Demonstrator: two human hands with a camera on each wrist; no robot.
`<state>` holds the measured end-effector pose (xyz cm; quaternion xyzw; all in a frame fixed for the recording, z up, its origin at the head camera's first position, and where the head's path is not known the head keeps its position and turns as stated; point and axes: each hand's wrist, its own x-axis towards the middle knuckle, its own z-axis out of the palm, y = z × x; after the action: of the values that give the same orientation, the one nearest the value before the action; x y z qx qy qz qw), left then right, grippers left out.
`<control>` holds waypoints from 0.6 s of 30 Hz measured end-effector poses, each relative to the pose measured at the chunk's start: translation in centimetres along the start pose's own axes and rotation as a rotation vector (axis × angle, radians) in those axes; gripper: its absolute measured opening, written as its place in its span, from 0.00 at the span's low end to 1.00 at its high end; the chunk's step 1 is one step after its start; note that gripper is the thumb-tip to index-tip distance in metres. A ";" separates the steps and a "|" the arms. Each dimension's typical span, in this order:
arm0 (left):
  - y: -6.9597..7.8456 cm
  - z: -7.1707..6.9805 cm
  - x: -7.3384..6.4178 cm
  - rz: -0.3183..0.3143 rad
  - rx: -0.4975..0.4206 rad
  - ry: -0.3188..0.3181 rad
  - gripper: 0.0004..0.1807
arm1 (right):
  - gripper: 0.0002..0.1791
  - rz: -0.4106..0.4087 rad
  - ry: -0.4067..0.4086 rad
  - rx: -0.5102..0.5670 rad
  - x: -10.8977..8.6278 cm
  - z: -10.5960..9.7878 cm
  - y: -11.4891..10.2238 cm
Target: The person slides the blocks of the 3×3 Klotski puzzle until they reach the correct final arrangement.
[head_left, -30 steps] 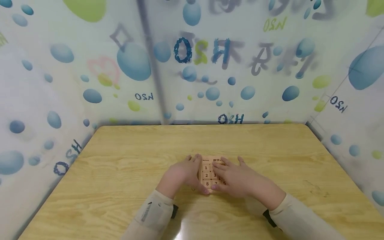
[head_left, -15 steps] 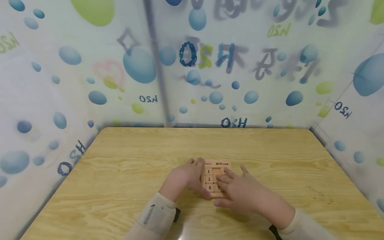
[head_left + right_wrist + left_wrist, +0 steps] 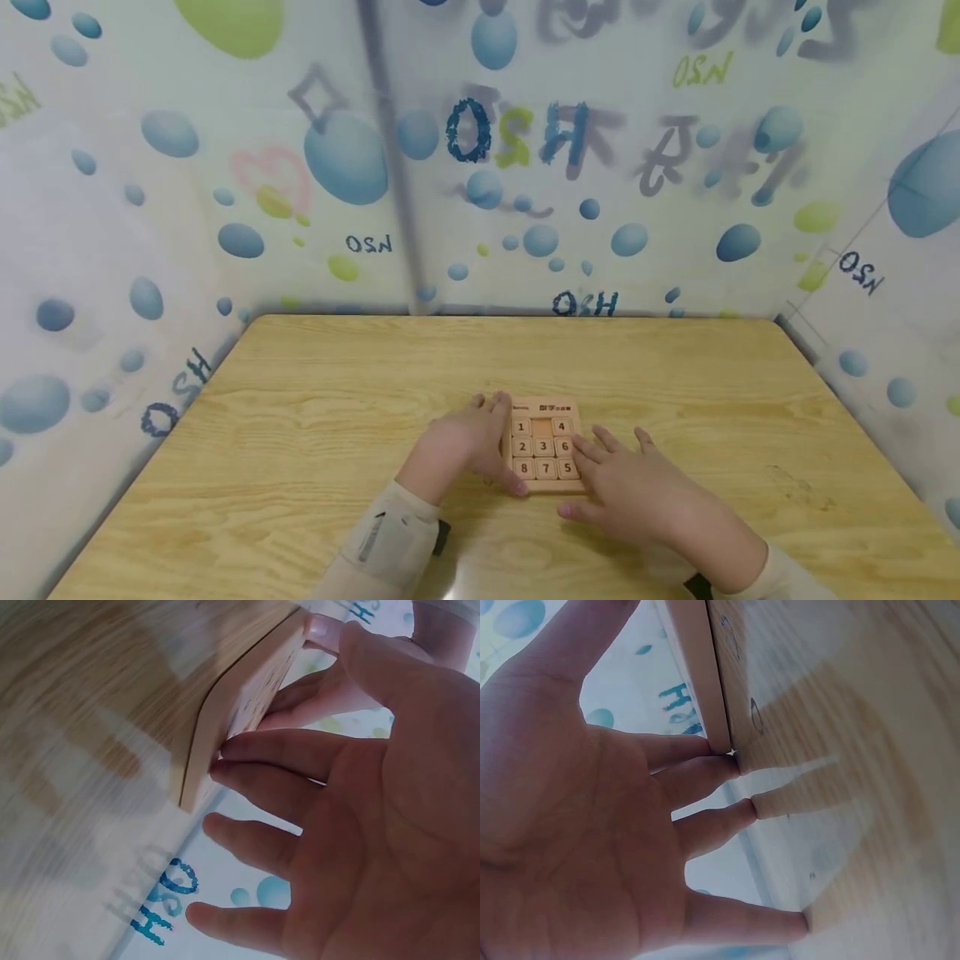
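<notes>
A wooden sliding number puzzle (image 3: pixel 543 486) lies flat on the table. Its tiles read 1, gap, 4 on top, then 2, 3, 6, then 8, 7, 5. Along its left side my left hand (image 3: pixel 467 440) holds the frame, thumb at the near corner and fingers by the far one. Several of those fingertips rest on the tabletop in the left wrist view. At the opposite side, my right hand (image 3: pixel 633 483) has its fingers spread, the foremost fingertips (image 3: pixel 229 750) right at the board's edge beside tile 6. Its thumb points toward the near right corner.
The light wooden table (image 3: pixel 360 367) extends around the puzzle on every side. Behind it and at both sides stand walls (image 3: pixel 652 250) covered with blue and green drops and lettering. Pale sleeves with dark straps cover both forearms.
My right hand has drawn back rightward off the tiles, uncovering 3, 4, 6, 5 and the gap in the top row. The left hand keeps its place at the puzzle's left side.
</notes>
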<state>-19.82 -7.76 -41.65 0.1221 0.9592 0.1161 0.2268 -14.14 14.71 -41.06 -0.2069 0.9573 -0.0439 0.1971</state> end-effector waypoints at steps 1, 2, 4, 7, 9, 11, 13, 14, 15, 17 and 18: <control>0.0 0.0 -0.1 0.002 -0.001 0.003 0.78 | 0.48 -0.009 0.009 -0.002 0.0 0.0 -0.1; 0.0 0.0 -0.1 0.004 -0.002 0.005 0.78 | 0.48 -0.019 0.019 -0.003 0.0 0.1 -0.2; 0.0 -0.1 -0.2 0.009 -0.001 0.009 0.78 | 0.47 -0.047 0.033 -0.001 0.1 0.1 -0.5; 0.0 -0.1 -0.2 0.014 0.001 0.012 0.77 | 0.46 -0.083 0.038 0.008 0.4 0.3 -1.1; 0.0 -0.1 -0.2 0.016 0.007 0.010 0.76 | 0.46 -0.093 0.028 0.013 0.7 0.5 -1.5; 0.0 -0.1 -0.1 0.020 0.014 0.007 0.76 | 0.46 -0.088 0.027 0.015 1.1 0.5 -1.8; -0.1 0.0 0.0 0.027 0.022 0.006 0.76 | 0.46 -0.079 0.043 -0.004 1.7 0.5 -1.8; -0.1 0.0 0.0 0.029 0.024 0.005 0.77 | 0.46 -0.072 0.054 -0.015 2.1 0.5 -1.8; -0.1 0.1 0.1 0.030 0.025 0.005 0.77 | 0.46 -0.069 0.066 -0.026 2.4 0.4 -1.7; -0.1 0.1 0.1 0.032 0.024 0.005 0.78 | 0.46 -0.070 0.088 -0.046 3.0 0.2 -1.6; -0.1 0.1 0.1 0.032 0.024 0.003 0.78 | 0.45 -0.078 0.092 -0.061 3.1 0.1 -1.6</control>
<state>-19.93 -7.78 -41.79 0.1398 0.9588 0.1082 0.2222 -16.09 11.92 -42.01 -0.2475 0.9575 -0.0320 0.1445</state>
